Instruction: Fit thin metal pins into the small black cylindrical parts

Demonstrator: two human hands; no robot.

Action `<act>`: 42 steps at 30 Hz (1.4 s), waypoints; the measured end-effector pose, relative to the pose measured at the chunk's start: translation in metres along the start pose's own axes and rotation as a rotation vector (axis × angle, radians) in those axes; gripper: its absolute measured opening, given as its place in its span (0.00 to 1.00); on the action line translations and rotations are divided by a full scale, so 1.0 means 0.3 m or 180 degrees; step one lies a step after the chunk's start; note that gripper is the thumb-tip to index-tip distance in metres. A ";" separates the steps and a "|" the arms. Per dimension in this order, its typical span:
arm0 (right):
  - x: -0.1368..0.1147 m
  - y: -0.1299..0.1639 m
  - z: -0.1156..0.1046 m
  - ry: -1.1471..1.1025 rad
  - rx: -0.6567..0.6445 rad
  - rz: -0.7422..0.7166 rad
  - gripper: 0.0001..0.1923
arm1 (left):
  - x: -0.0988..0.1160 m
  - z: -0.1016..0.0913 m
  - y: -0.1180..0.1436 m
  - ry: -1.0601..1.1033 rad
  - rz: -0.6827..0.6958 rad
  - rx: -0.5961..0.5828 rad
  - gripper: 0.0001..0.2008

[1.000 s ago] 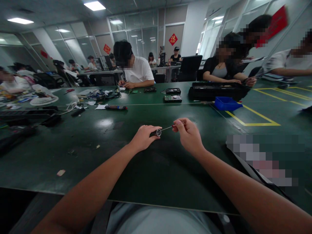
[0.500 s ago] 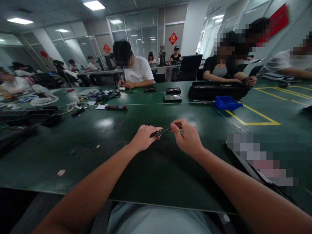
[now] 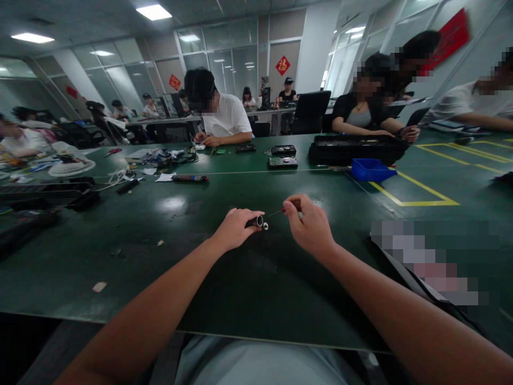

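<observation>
My left hand [image 3: 234,229] pins a small dark cylinder [image 3: 255,221] on its side against the green table [image 3: 200,256]. Its open silver-rimmed end faces right. A tiny silvery round piece [image 3: 265,226] lies on the table just at that end. My right hand [image 3: 310,224] pinches a thin tool with a red handle [image 3: 285,209]. The tool's metal shaft points left toward the cylinder mouth, and its tip is just short of it.
Far side of the table: a black tray [image 3: 355,148], a blue bin [image 3: 371,169], two hard drives [image 3: 283,156], a dark tool [image 3: 189,178], cables [image 3: 168,155]. Several people sit around. Yellow tape lines [image 3: 417,195] mark the right. A blurred patch [image 3: 433,256] lies near my right forearm.
The small silvery piece that sat at the cylinder's mouth now lies on the table beside it. My right hand has come slightly closer to the left hand.
</observation>
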State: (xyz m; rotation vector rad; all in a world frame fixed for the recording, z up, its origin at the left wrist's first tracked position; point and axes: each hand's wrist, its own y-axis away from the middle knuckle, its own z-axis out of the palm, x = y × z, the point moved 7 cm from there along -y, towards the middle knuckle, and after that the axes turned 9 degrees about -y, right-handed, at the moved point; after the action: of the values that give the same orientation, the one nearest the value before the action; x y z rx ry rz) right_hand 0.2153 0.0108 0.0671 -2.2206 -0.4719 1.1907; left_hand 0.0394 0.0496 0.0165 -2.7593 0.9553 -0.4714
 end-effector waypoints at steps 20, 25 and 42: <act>-0.007 -0.012 -0.040 -0.0045 0.0199 0.0008 0.09 | 0.061 -0.050 -0.010 0.0953 -0.0780 0.0124 0.16; -0.005 -0.013 -0.043 -0.0046 0.0206 -0.0001 0.10 | 0.095 -0.020 -0.042 0.0704 -0.0492 -0.0189 0.12; 0.012 -0.013 -0.038 -0.0080 0.0070 0.0102 0.11 | 0.022 0.037 -0.098 0.0882 -0.0619 -0.0752 0.13</act>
State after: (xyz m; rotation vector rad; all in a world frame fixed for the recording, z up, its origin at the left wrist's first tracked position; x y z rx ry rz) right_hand 0.2265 0.0122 0.0723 -2.2046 -0.4327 1.2359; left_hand 0.0651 0.0690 0.0158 -3.0752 0.8485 -0.8416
